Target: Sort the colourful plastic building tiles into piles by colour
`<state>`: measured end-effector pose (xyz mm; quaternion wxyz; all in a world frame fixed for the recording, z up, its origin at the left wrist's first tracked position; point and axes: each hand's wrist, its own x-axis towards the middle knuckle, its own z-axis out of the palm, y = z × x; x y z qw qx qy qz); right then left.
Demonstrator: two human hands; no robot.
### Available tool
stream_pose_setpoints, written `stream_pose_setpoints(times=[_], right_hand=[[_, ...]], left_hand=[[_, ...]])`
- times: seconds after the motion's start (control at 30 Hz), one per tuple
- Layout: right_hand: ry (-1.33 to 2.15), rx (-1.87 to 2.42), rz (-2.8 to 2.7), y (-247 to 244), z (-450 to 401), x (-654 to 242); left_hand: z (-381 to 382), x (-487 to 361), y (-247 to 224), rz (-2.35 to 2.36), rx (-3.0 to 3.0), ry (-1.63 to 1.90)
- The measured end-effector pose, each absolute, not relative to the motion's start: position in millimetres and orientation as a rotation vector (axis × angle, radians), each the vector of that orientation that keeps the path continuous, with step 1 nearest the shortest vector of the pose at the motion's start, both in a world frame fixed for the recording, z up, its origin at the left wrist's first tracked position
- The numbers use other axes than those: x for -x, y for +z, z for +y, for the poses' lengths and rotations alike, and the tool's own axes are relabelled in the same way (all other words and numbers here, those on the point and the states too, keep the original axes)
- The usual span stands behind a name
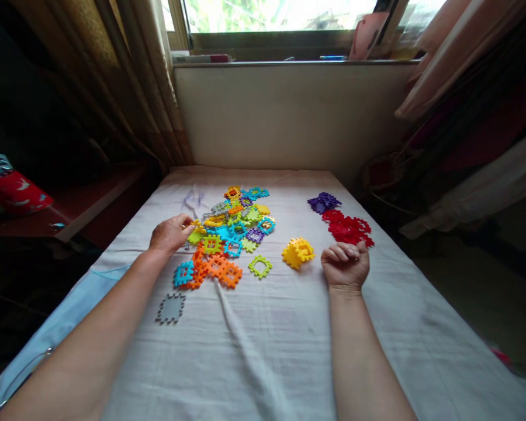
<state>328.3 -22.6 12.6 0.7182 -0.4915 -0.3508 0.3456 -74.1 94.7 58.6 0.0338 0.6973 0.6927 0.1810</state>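
Note:
My left hand (170, 234) is at the left edge of a mixed pile of notched plastic tiles, its fingers pinched on a yellow tile (198, 227). My right hand (346, 264) rests with curled fingers just below a red tile pile (348, 229); whether anything is inside it is hidden. To its left lies a small yellow stack (298, 253). Purple tiles (324, 202) are heaped behind the red ones. Orange tiles (217, 265) and a blue tile (184, 273) lie at the front of the mixed pile. A green frame (260, 266) and a grey frame (171, 309) lie apart.
A pale, wrinkled cloth (289, 333) covers the table. Behind it are a low wall (289, 117) and a window sill with a pink cup (367, 36). Curtains (131, 76) hang at the left, above a dark red surface with a red object (17, 190).

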Motion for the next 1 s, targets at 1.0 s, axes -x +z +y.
stream_pose_setpoints(times=[1.0], right_hand=[[1.234,0.571,-0.029,4.2,3.6,-341.7]], left_hand=[[29.6,-137.5,-5.3,1.416,-2.301,0.720]])
